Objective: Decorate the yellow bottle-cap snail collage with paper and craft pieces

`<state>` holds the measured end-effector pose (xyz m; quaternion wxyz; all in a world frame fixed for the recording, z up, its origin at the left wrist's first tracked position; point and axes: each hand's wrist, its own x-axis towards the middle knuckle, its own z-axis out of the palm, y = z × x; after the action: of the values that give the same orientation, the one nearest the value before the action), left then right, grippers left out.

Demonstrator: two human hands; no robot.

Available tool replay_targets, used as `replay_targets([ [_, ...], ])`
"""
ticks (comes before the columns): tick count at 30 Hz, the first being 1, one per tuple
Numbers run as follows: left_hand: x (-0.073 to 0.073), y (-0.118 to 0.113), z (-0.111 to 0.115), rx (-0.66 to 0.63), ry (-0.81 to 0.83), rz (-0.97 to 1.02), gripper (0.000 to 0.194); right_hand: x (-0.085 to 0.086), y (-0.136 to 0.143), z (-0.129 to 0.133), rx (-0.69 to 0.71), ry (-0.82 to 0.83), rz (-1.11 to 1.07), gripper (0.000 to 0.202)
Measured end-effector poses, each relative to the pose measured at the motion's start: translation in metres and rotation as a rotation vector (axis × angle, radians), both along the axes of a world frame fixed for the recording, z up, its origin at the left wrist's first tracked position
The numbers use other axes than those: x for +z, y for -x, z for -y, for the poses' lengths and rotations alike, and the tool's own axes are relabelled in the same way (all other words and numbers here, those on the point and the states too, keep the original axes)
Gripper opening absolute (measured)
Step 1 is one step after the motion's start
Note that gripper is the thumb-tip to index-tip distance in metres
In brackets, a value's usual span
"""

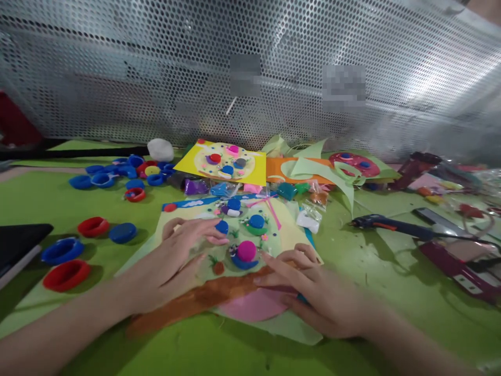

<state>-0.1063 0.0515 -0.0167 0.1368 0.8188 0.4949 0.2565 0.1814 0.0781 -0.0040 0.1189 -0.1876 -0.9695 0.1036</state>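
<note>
A paper craft picture (289,219) lies in front of me, decorated with snail-like shapes, small plants and a pink flower. Over its left side, my left hand (168,266) has its fingers stretched out, the tips at a blue bottle cap (222,226). Fingers spread, my right hand (317,287) rests on the lower right part, beside the magenta cap (247,251) on a blue clay base. Under the fingertips of that hand runs a brown strip (203,295), with a pink paper piece (254,304) below it. Another blue cap (257,222) sits on a green base.
Red and blue caps (93,226) lie on the left of the green table (156,350). Behind stand a yellow card picture (188,161) and packets of coloured clay (195,186). A glue gun (391,225) and a maroon device (457,269) are on the right. A perforated metal panel (195,78) closes the back.
</note>
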Motion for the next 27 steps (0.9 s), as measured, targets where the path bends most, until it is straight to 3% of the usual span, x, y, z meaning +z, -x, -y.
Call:
replay_targets([
  [6, -0.005, 0.001, -0.008, 0.018, 0.119, -0.047, 0.047, -0.001, 0.010, 0.005, 0.005, -0.044, -0.006, 0.069],
  [12, -0.012, -0.001, -0.008, 0.039, -0.025, 0.002, 0.044, -0.006, 0.023, 0.007, 0.054, -0.079, 0.052, 0.069],
  [21, -0.010, 0.000, -0.010, -0.066, 0.003, -0.046, 0.044, -0.008, 0.019, 0.012, 0.031, -0.228, 0.062, 0.058],
  [27, -0.005, -0.001, -0.008, -0.080, 0.042, -0.052, 0.051, -0.011, 0.021, 0.012, 0.041, -0.208, 0.080, 0.074],
])
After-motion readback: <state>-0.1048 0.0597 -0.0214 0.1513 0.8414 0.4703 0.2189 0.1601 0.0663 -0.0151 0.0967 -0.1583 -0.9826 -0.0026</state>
